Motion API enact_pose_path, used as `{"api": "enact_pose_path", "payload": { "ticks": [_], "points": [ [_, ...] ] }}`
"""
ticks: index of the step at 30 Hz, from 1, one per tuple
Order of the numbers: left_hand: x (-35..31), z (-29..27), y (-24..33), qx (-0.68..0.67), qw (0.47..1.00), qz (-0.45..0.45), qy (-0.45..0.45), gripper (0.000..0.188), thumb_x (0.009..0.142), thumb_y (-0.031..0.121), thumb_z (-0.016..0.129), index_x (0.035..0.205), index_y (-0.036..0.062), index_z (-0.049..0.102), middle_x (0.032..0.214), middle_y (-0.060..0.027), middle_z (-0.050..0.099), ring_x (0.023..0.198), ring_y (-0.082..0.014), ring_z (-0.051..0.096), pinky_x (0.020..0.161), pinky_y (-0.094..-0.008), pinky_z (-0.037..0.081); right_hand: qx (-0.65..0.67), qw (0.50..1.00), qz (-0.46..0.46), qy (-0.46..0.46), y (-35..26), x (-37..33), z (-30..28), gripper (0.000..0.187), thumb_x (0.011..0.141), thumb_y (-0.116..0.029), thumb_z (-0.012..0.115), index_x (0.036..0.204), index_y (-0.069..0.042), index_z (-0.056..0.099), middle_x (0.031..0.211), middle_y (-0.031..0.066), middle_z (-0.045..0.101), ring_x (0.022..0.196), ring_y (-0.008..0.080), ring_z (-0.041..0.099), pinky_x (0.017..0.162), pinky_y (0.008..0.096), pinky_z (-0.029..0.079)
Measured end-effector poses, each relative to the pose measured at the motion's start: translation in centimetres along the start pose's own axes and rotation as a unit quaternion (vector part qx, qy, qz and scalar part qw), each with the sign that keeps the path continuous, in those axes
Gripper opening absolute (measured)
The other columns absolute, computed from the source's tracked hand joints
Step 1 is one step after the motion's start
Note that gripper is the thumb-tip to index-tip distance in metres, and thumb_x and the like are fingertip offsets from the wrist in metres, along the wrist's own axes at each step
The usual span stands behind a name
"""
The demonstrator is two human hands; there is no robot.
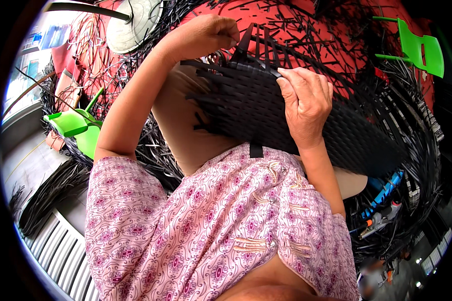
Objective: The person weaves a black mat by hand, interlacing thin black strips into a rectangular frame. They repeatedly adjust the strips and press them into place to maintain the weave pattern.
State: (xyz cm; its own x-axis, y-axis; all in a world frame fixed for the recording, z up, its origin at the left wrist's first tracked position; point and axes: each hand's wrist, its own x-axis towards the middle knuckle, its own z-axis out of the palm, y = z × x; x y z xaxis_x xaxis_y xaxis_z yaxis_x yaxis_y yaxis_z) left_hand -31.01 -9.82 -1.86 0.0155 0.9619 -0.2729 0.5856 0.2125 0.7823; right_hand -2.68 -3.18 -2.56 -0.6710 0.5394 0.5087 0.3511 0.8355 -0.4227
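Observation:
A black woven panel of flat plastic strips (pixel 256 108) lies across my lap, tilted down to the right. Loose strip ends stick out along its left side and its far edge. My right hand (pixel 307 100) rests over it with thumb and fingertips closed at the far edge; a small pale glint shows beside the fingertips. Beyond the panel's far left corner, my left hand (pixel 213 35) is raised and its fingers are curled in. An upright black strip (pixel 245 42) stands close beside those fingers; whatever they pinch is hidden.
Cut black strips litter the red floor covering (pixel 211 12). Green plastic chairs (pixel 421 50) stand at the far right and at the left (pixel 73 123). A round pale base (pixel 130 30) with a pole is at the back left. Tools with orange parts (pixel 376 223) lie lower right.

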Motion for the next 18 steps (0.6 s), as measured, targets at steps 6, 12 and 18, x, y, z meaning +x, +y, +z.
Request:
{"api": "enact_pose_path", "payload": {
  "ticks": [6,12,18],
  "points": [
    [0.7,1.6,-1.7,-0.023,0.999,-0.025,0.022,0.024,0.097,0.022,0.069,0.107,-0.0002,0.067,0.090,-0.0057,0.070,0.082,-0.0123,0.062,0.077,-0.0287,0.050,-0.016,1.000,-0.004,-0.004,-0.1,0.1,0.5,0.016,0.088,-0.022,0.078,0.102,-0.017,0.077,0.094,-0.0017,0.067,0.088,0.0200,0.062,0.078,0.0364,0.043],
    [2.2,2.4,-2.4,-0.023,1.000,0.008,0.013,0.022,0.097,0.019,0.070,0.111,0.0017,0.066,0.085,-0.0026,0.067,0.079,-0.0097,0.060,0.071,-0.0272,0.049,-0.012,1.000,-0.003,-0.010,0.0,0.0,0.3,0.016,0.088,-0.023,0.078,0.102,-0.017,0.076,0.094,-0.0025,0.067,0.087,0.0200,0.061,0.078,0.0363,0.044],
    [2.8,3.2,-3.2,-0.118,0.993,0.018,0.017,0.016,0.097,0.014,0.069,0.110,0.0045,0.066,0.080,0.0022,0.061,0.072,-0.0065,0.056,0.066,-0.0245,0.047,-0.032,0.999,-0.016,-0.006,-0.3,0.2,0.5,0.016,0.088,-0.021,0.077,0.104,-0.017,0.076,0.093,-0.0033,0.067,0.087,0.0197,0.060,0.079,0.0364,0.044]
  ]
}}
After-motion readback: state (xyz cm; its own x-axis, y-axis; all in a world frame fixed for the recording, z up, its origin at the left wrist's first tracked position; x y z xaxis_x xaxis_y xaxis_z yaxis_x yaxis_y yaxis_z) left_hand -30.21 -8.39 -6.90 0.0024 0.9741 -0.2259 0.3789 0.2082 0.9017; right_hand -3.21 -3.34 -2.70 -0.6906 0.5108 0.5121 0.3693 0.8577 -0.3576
